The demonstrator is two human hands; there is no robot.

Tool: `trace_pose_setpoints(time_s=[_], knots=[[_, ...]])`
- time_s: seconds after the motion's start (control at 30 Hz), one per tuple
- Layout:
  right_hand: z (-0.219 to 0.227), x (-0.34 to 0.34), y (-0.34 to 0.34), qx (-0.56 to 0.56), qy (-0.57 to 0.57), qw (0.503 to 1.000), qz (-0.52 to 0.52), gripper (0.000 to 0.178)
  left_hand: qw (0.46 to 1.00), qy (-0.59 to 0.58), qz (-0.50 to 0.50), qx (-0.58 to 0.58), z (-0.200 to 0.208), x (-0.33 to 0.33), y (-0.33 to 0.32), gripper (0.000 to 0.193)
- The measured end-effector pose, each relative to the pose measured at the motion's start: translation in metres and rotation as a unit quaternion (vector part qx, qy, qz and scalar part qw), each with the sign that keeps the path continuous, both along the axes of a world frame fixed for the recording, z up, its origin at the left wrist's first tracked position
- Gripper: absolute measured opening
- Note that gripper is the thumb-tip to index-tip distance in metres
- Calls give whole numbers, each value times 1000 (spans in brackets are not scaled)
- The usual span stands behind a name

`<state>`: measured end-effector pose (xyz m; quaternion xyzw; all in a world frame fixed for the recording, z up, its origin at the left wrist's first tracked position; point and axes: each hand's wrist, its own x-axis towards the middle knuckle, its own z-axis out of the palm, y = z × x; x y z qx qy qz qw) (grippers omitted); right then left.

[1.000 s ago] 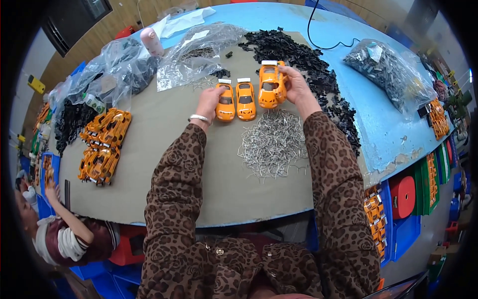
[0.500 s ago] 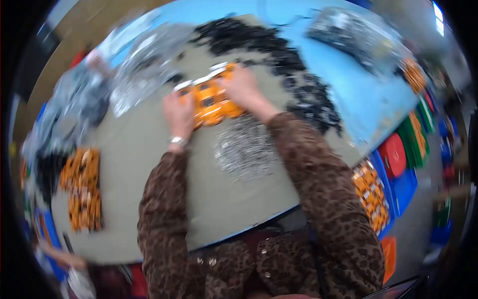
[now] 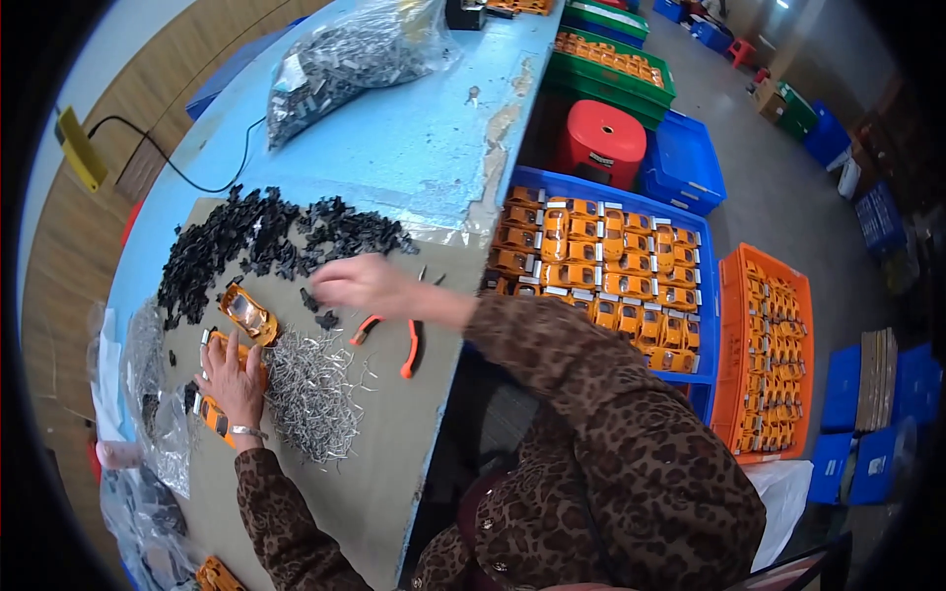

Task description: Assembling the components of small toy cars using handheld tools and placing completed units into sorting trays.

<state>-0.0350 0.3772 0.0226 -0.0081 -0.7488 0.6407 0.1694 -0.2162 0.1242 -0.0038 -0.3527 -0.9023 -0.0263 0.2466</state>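
Note:
My left hand lies with spread fingers over orange toy car bodies on the grey-green mat; it partly covers them. Just beyond its fingertips, another orange car body shows its hollow inside. My right hand hovers past the wire pile, fingers curled and pressed together over loose black plastic parts. Whether a part is pinched in them is hidden. Between my hands and nearer me is a heap of thin silvery metal pins. Orange-handled pliers rest below my right wrist.
Black plastic parts spread across the mat's far side. Beyond sits a clear bag of dark parts on the blue tabletop. At right stand a blue crate and an orange crate of toy cars, plus a red stool.
The view has swung to the right. Both hands were gripping a row of orange car bodies; now the left rests over cars on the mat and the right has moved away to the black parts.

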Motion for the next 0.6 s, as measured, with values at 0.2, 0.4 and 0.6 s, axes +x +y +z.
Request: trace_pose_setpoints(time_s=[0.2,0.4,0.6], knots=[[-56,180,67,-169,-86,964,-185,26,966,-82,91,-226,19,-21,40,31],[-126,297,89,-14,-239,900,-363,26,954,-26,144,-262,23,-18,60,29],[-165,303,88,216,-356,817,-399,34,935,-259,-208,123,64,117,140,17]])
